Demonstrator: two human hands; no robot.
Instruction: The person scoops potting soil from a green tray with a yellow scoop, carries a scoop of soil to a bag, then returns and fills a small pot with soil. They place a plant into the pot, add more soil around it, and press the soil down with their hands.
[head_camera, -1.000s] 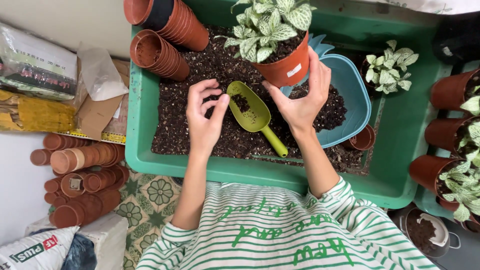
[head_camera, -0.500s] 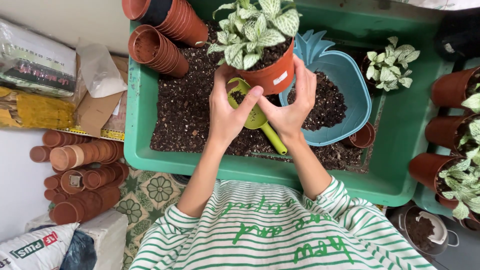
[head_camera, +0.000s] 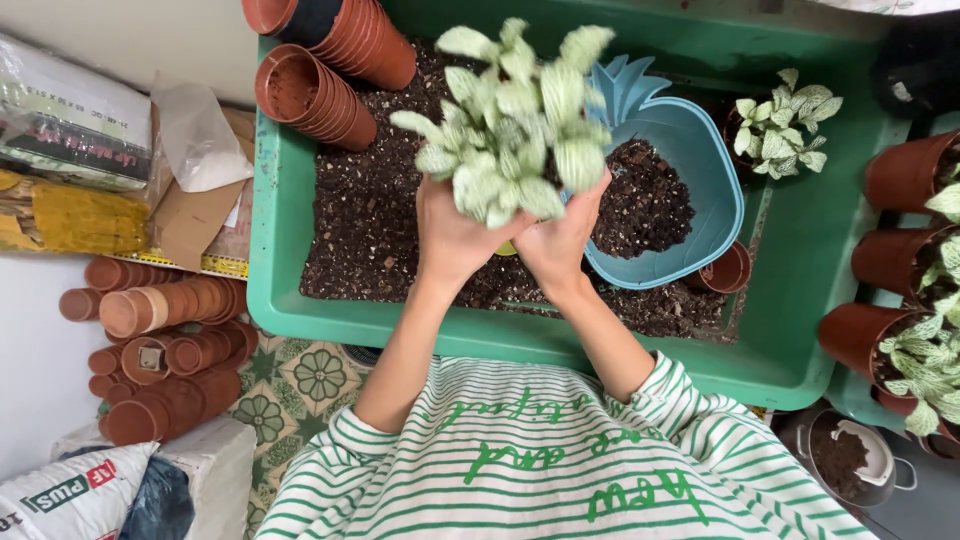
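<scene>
Potted plant (head_camera: 515, 110), white-veined and leafy, sits raised between your two hands above the soil of the green tray (head_camera: 800, 330), close under the camera so its foliage hides the pot almost entirely. Your left hand (head_camera: 452, 235) and right hand (head_camera: 558, 240) are pressed together side by side beneath the leaves, both wrapped around what must be the pot; the fingers themselves are mostly out of sight under the foliage. Judge it a light load, but a top-heavy one: the leaves are soft and thin and will bruise or snap if you squeeze them, and the loose soil can spill if the pot tips. Grip the pot wall low down, with your palms on opposite sides, and keep your thumbs off the stems. The pot looks like stiff plastic or clay, so it should take firm pressure without giving. Just to the right of your hands lies the blue pineapple-shaped dish (head_camera: 700, 170), partly filled with dark soil, resting in the tray. Stacks of small terracotta pots (head_camera: 330, 95) lie on their sides in the tray's far left corner, and another small plant (head_camera: 785, 120) sits at the far right. More potted plants (head_camera: 920, 330) stand outside the tray on your right, and further pot stacks (head_camera: 165, 320) lie on the floor to your left.
</scene>
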